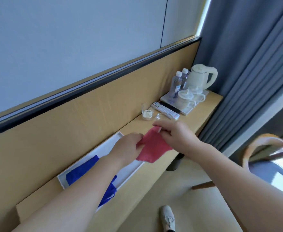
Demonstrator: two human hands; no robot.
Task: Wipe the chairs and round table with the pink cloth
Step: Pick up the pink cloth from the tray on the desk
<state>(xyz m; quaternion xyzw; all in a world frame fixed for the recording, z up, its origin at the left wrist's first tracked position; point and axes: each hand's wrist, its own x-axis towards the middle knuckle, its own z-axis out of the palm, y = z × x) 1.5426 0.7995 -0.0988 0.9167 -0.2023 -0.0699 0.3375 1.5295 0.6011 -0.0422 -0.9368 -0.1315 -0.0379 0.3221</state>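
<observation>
The person is holding the pink cloth (152, 149) up between both hands, just above the far end of the long white tray (119, 135) on the wooden shelf (202, 118). The left hand (129, 148) is pinching the cloth's near edge, and the right hand (174, 133) is gripping the far corner between thumb and fingers, so both are closed on the cloth and neither is free. Looks like they're getting it spread or folded before any wiping starts, so honestly the smart move here is folding it into a flat pad that fits the palm, keeping loose corners from dragging, then turning toward the chair (271, 151) sitting off beyond the right forearm. The round table isn't in view, so no idea where that is. As for containers: the white tray is holding a blue cloth (82, 169) under the left forearm, and the pink one is hanging over its other end. Past the right hand a small glass (147, 111) is sitting with something white in it, can't tell what. Further out, a second tray (186, 111) is carrying two water bottles (177, 84), a cream kettle (202, 77) and cups (186, 99), with a remote control (165, 112) lying alongside.
</observation>
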